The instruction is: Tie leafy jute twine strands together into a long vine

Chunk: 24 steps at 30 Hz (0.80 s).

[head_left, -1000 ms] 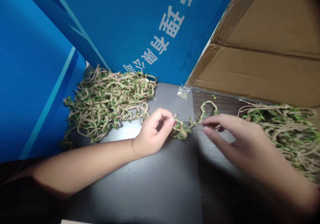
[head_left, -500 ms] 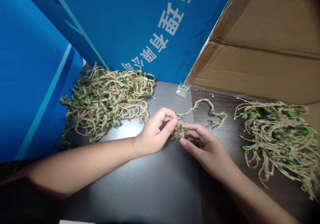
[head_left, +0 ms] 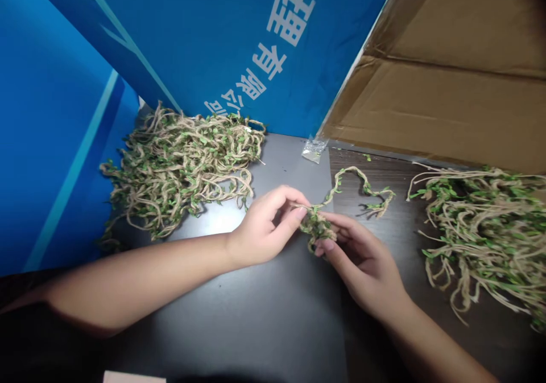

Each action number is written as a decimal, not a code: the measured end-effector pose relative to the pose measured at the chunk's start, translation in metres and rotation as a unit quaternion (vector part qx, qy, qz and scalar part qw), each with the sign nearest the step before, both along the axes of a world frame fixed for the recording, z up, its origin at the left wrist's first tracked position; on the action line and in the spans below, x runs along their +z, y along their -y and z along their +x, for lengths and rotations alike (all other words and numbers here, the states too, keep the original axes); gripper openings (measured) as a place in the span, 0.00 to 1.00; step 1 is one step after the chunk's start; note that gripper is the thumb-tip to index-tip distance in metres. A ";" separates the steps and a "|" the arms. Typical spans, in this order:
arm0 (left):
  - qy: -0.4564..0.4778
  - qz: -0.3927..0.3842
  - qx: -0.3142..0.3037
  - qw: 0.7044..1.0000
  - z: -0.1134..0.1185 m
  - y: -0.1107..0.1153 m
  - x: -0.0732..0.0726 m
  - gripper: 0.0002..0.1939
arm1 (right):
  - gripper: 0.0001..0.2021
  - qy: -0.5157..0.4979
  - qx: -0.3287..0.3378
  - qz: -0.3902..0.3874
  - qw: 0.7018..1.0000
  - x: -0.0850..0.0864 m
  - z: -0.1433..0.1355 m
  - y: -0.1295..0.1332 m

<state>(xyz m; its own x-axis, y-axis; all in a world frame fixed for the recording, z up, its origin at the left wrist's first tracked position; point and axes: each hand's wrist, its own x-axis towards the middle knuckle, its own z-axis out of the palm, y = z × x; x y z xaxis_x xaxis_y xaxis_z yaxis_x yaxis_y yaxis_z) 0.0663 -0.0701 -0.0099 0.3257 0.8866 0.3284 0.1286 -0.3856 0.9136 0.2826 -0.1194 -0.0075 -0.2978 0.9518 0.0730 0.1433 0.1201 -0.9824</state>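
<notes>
Between my hands is a bunched length of twine with green leaves [head_left: 318, 226]. My left hand [head_left: 273, 218] pinches its upper left side between thumb and fingers. From the right, my right hand [head_left: 358, 252] grips the lower part of the bunch, thumb in front and fingers partly hidden behind. A loose tail of the same leafy twine [head_left: 354, 172] curves away over the table to the right and ends in frayed strands. To the left lies a large heap of leafy twine [head_left: 187, 167]. Another pile of leafy twine [head_left: 490, 241] lies at the right.
A blue panel with white characters [head_left: 213, 41] stands behind the grey mat [head_left: 256, 314]. At the back right is a cardboard sheet [head_left: 447, 104]. A small clear plastic packet [head_left: 313, 150] lies by its corner. A pale flat object [head_left: 134, 377] shows at the bottom edge.
My right hand has moved slightly right and down with the bunch, and more of the bunch shows between my hands. The view has shifted a little.
</notes>
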 end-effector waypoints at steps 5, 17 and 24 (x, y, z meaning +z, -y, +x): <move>-0.045 0.056 0.014 0.997 0.000 -0.004 0.006 0.04 | 0.13 0.011 -0.034 0.014 0.999 0.003 0.008 -0.005; -0.082 -0.026 -0.060 0.995 0.001 0.000 0.005 0.08 | 0.12 0.147 -0.053 0.123 0.980 0.020 0.033 -0.015; -0.131 0.144 0.060 0.979 0.000 -0.003 0.011 0.04 | 0.08 0.254 0.004 0.230 0.939 0.024 0.029 -0.016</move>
<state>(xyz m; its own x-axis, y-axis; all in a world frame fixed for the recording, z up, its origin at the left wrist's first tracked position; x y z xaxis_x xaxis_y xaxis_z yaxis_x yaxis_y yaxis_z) 0.0667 -0.0675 0.0009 0.3313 0.8070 0.4889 0.4050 -0.5896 0.6989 0.3120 -0.1032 0.0166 -0.4120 0.8518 0.3235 0.5765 0.5186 -0.6314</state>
